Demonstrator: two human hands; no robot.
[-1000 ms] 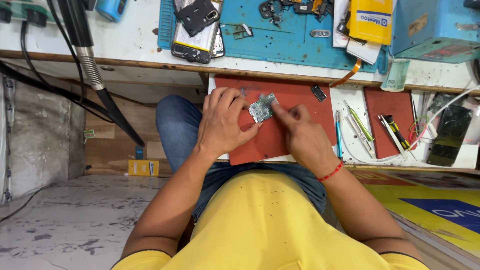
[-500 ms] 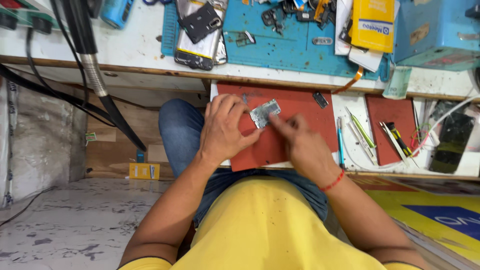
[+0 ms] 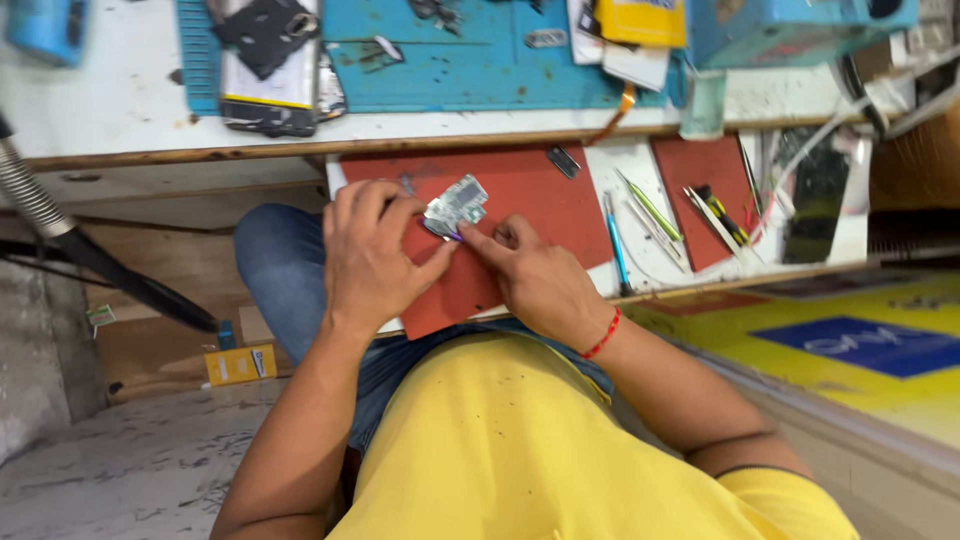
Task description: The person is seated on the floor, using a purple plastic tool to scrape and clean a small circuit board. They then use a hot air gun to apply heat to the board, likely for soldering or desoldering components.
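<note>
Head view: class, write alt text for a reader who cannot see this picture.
Two bare hands, the left hand and right hand, hold a small silvery circuit board over a red mat on a pull-out tray. Tweezers and pens lie beside it.

Bright, even light falls from above on the worktop (image 3: pixel 120 110), casting only soft shadows beneath its edge. No strong glare shows. Slight motion blur softens the frame, and the edges bend outward.

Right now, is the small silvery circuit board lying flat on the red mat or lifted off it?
Lifted and tilted: the small silvery circuit board is pinched in the left hand above the red mat, the right hand touching its lower edge.
</note>
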